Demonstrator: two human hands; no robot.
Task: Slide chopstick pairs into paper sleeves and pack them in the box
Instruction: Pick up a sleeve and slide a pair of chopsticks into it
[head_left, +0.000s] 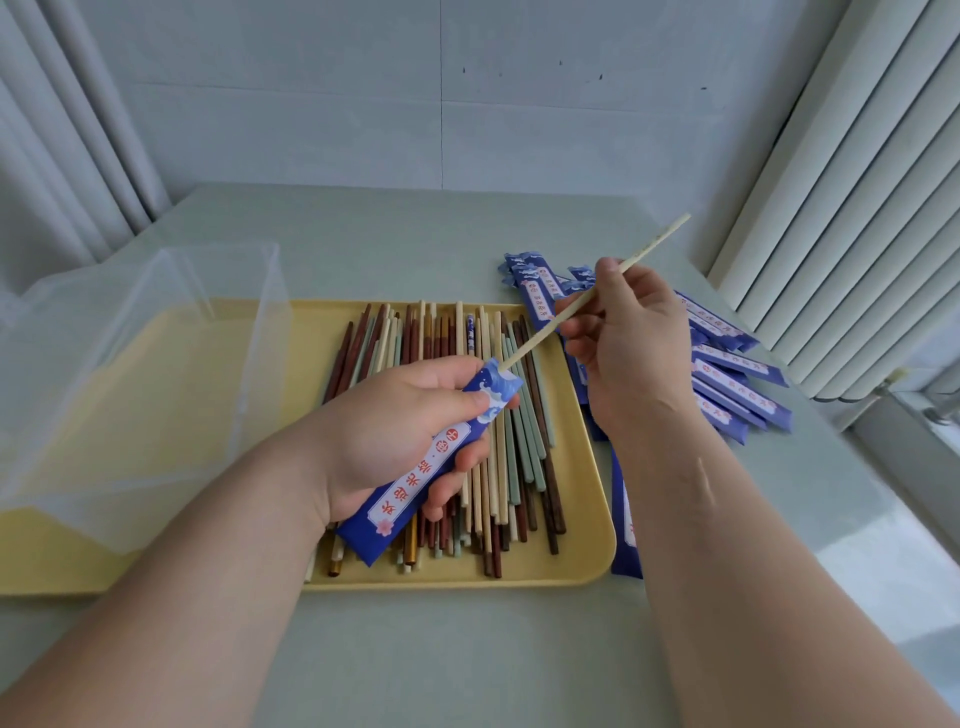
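My left hand (395, 436) grips a blue paper sleeve (421, 475) with red characters, held slanted above the yellow tray (582, 519). My right hand (628, 338) pinches a cream chopstick (587, 296) whose lower tip sits in the sleeve's open top end. Whether it is one stick or a pair, I cannot tell. Several loose chopsticks (498, 467) in brown, cream, green and gold lie in a heap on the tray. A clear plastic box (140, 379) stands on the tray's left part.
A pile of blue paper sleeves (727, 374) lies on the table to the right of the tray, partly behind my right forearm. Vertical blinds (852, 197) hang at the right, curtains at the left, a wall behind.
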